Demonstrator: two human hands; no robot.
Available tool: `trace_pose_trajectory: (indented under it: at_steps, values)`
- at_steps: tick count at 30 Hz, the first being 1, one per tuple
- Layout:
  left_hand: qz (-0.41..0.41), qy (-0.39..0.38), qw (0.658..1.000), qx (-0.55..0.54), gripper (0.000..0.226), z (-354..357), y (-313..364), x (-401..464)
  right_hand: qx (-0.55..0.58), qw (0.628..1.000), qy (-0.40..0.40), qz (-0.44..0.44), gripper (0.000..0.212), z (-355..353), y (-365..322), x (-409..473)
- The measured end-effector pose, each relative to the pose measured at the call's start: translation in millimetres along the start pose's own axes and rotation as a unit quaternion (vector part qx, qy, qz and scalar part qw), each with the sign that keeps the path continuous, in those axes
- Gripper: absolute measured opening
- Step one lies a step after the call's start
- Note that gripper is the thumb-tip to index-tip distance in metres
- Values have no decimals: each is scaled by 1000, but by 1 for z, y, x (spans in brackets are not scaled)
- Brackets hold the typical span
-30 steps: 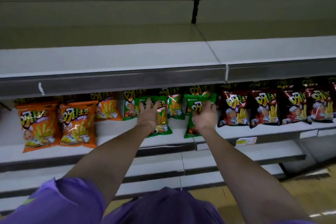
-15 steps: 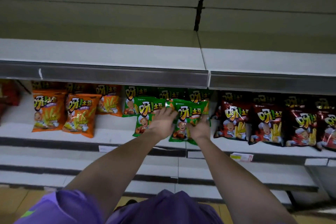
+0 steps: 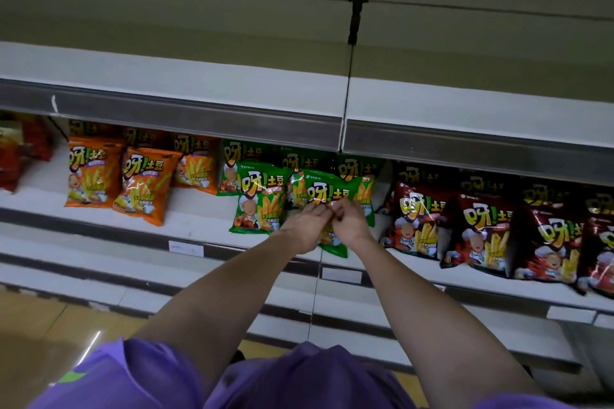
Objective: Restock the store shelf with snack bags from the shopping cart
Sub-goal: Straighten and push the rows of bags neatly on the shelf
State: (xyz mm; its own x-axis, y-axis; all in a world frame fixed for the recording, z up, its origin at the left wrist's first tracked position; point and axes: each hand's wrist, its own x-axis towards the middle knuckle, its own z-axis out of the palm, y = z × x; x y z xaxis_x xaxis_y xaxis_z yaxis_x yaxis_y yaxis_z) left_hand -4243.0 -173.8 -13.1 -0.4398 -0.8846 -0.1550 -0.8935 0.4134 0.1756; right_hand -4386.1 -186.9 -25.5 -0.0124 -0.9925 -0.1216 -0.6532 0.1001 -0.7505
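Both arms outstretched, left hand (image 3: 304, 226) and right hand (image 3: 349, 221) touching, fingers curled.

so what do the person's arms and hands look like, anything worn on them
Both forearms are bare, with no gloves, watch or rings visible on the left hand or right hand. Short purple sleeves cover the upper arms; the left sleeve carries a small green marking.

Orange snack bags (image 3: 143, 186) at left, yellow lettering, cartoon chef, yellow fries print. Green snack bags (image 3: 260, 196) in middle, same yellow logo and chef motif. Dark red-brown snack bags (image 3: 478, 236) at right, yellow logo, red flame-like print low down. Shelf (image 3: 186, 219) white, grey front rail. Back panel olive-beige. Shirt (image 3: 159, 378) purple, small green patch. Floor tan.
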Motion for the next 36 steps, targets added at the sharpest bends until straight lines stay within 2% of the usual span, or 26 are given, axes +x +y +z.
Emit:
trace_pose_trajectory:
  at_steps: [4,9,11,14,17,22,28,34,36]
  values:
    - [-66,-27,997,-18,79,6,8,-4,-54,997,-54,33,41,-1,4,3]
    - [-99,-72,992,-33,84,-2,14,-8,-69,991,-84,71,30,-5,-7,7]
    - [-105,-87,990,-30,76,-9,15,-8,-78,990,-83,80,21,-9,-7,8]
    - [-104,-69,991,-53,45,-15,18,-5,-53,994,-45,88,16,-18,-2,1]
    - [-91,-55,994,-36,31,-18,26,-5,-23,995,15,98,16,-32,6,-14]
    - [-61,-19,997,-44,31,-21,50,-5,-18,990,93,109,13,-47,31,-37]
    - [-17,-3,998,-66,40,-7,83,6,24,980,148,133,23,-72,64,-55]
    - [-4,16,996,-90,42,-9,130,42,4,981,150,122,7,-121,99,-44]
    - [-3,30,996,-83,45,-7,149,53,6,983,150,106,9,-136,115,-38]
